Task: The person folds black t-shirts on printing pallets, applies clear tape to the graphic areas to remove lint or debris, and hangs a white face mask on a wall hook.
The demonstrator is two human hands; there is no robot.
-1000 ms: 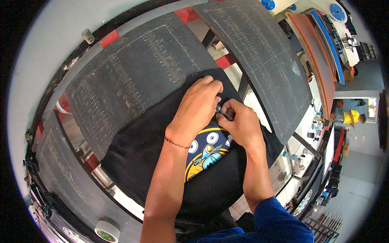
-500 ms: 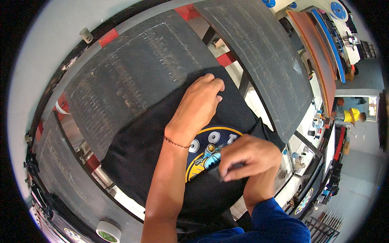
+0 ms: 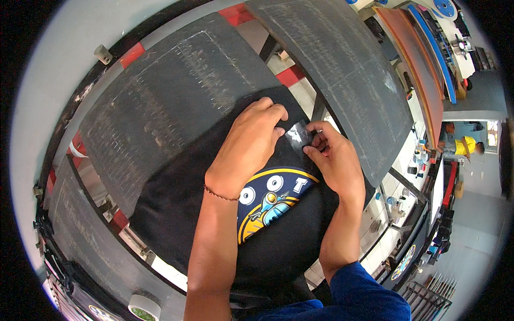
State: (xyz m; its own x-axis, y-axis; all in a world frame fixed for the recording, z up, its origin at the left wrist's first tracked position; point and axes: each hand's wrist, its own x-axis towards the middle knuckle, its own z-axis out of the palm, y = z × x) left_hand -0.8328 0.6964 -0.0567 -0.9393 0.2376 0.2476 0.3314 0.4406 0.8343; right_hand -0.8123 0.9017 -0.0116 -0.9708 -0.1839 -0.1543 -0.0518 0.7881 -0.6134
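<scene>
A black T-shirt (image 3: pixel 176 214) lies over a flat dark board, partly folded across its round printed emblem (image 3: pixel 276 200) of yellow, navy and light blue. My left hand (image 3: pixel 249 139) rests on the upper part of the cloth, fingers curled in against the thumb; what they grip, if anything, is hidden. Just right of it, my right hand (image 3: pixel 337 160) pinches the edge of a small, shiny, see-through piece of film (image 3: pixel 297 135) between thumb and fingers. This film lies close over the black cloth, its near end beside my left thumb.
The worn dark board (image 3: pixel 160 96) extends beyond the shirt, with a second board (image 3: pixel 342 80) to the right and another at lower left. A roll of tape (image 3: pixel 144 307) sits on the lower-left one. Far right, a person in yellow (image 3: pixel 466 145) stands by a doorway.
My right hand has moved up from over the emblem to beside my left hand, and the shiny film now shows there. The left hand stays on the cloth, shifted slightly left in view.
</scene>
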